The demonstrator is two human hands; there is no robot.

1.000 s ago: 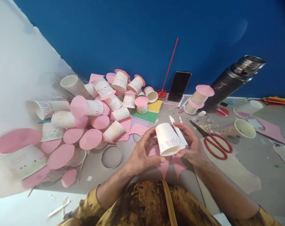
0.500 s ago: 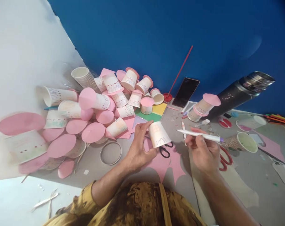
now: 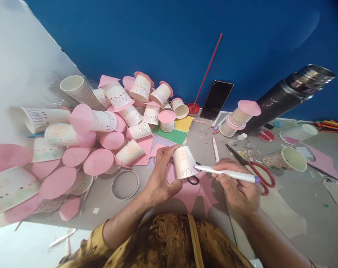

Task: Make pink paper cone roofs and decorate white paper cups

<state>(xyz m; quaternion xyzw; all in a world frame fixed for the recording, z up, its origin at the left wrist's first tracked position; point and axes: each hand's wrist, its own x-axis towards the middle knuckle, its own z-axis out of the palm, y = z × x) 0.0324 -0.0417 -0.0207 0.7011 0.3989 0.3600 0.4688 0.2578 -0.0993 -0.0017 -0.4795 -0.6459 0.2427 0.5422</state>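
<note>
With the left hand [image 3: 161, 178], holds a small white paper cup [image 3: 183, 160] upside down and tilted over a cut pink paper sheet [image 3: 209, 190], with thumb near the rim and fingers near the narrow base, parted just enough to span its height. With the right hand [image 3: 240, 186], holds a slim white felt-tip marker [image 3: 227, 172] with a purple end, with fingers drawn closely around the barrel. Points the tip at a purple zigzag line [image 3: 184, 172] above the rim; cannot tell whether touching or just short.

To draw neatly, probably best to press lightly so as not to dent the paper, to turn the cup with the left fingers rather than stretch the right wrist, and to space the peaks evenly.

On a grey worktop [image 3: 104, 203], has black scissor handles [image 3: 198, 181] beside the cup, red-handled scissors [image 3: 251, 163] beyond the right hand, and a heap of white cups with pink paper tops [image 3: 142, 88] to the left. Against a blue wall [image 3: 157, 33], shows a dark phone [image 3: 216, 99] and a black metal flask [image 3: 283, 96].
</note>
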